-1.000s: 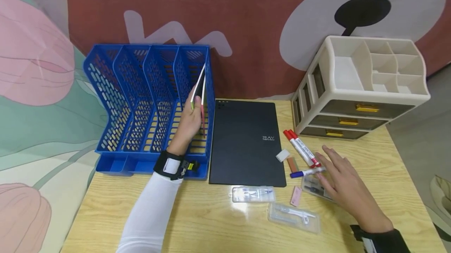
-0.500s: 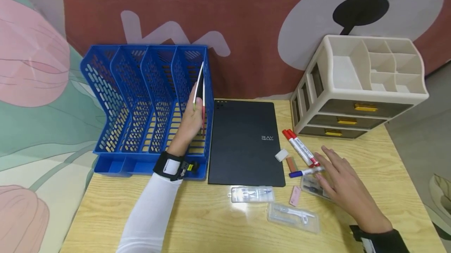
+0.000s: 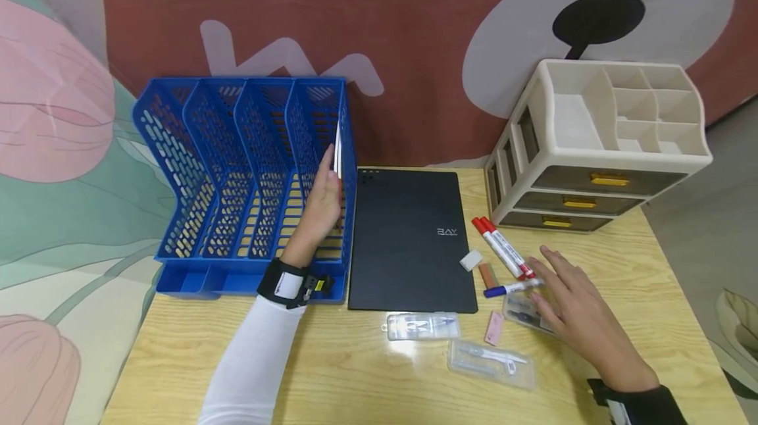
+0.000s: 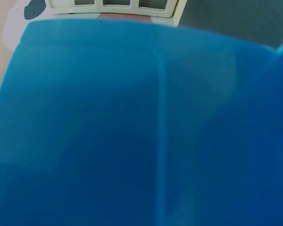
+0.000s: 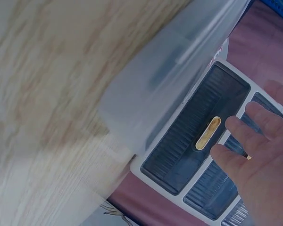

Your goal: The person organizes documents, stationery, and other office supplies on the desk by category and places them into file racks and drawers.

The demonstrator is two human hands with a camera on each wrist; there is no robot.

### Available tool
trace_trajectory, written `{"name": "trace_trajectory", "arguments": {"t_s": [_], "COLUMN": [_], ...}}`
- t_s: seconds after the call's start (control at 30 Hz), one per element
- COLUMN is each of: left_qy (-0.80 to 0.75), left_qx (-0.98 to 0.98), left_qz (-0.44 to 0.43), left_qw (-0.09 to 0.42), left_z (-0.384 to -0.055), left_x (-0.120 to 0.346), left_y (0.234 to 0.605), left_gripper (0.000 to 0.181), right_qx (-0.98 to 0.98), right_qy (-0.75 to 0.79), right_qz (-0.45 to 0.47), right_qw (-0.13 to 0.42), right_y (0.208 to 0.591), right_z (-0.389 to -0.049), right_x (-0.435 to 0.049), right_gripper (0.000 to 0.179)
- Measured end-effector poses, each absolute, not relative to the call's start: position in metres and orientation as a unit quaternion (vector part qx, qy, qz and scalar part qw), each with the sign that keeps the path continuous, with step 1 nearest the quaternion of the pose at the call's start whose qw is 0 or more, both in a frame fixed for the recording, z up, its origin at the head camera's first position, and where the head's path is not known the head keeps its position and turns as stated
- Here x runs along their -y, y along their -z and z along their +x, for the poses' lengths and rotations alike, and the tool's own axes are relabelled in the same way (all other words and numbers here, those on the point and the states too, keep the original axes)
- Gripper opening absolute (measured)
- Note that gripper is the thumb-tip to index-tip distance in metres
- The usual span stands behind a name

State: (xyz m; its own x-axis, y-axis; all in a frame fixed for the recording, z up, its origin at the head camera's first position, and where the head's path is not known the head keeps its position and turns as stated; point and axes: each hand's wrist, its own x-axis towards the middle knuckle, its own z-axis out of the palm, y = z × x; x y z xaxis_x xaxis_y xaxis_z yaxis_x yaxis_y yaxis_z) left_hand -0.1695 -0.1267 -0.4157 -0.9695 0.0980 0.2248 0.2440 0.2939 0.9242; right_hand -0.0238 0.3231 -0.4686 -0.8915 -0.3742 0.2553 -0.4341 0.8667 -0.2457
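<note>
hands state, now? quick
Left hand: open, fingers straight, beside the white-edged books in the blue rack.
Right hand: open, fingers spread by the blue-capped marker, holding nothing; contact can't be told.

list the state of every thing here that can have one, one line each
left hand, fingers extended
right hand, fingers spread
books, standing in the right end slot of the blue rack
drawers, all three shut
red markers, both capped, lying down
blue marker, capped, lying down
black folder, lying flat, looks closed
clear boxes, two look shut, third partly hidden
</note>
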Motion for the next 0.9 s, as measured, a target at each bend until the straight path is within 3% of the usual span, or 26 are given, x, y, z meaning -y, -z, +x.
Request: {"name": "trace_trajectory", "arguments": {"t_s": [0.13, 0.37, 0.77, 0.9], "left_qy": [0.581, 0.573, 0.570, 0.567], "left_qx": [0.803, 0.808, 0.813, 0.815], "left_qz": [-0.117, -0.120, -0.106, -0.101], "left_qw": [0.065, 0.067, 0.051, 0.066], "left_z": [-0.168, -0.170, -0.162, -0.153], "left_x": [0.130, 0.129, 0.129, 0.129], "left_y": [0.417, 0.415, 0.409, 0.404], "left_gripper": [0.094, 0.058, 0.056, 0.058], "right_qx": [0.963, 0.961, 0.961, 0.959], "right_qy": [-0.146, -0.142, -0.138, -0.141], "right_qz": [0.206, 0.213, 0.215, 0.218], "right_qw": [0.095, 0.103, 0.106, 0.112], "right_y": [0.469, 0.469, 0.468, 0.466], "right_z": [-0.024, -0.023, -0.024, -0.026], "right_x": [-0.322, -0.320, -0.321, -0.321], "right_gripper": [0.067, 0.073, 0.068, 0.069]}}
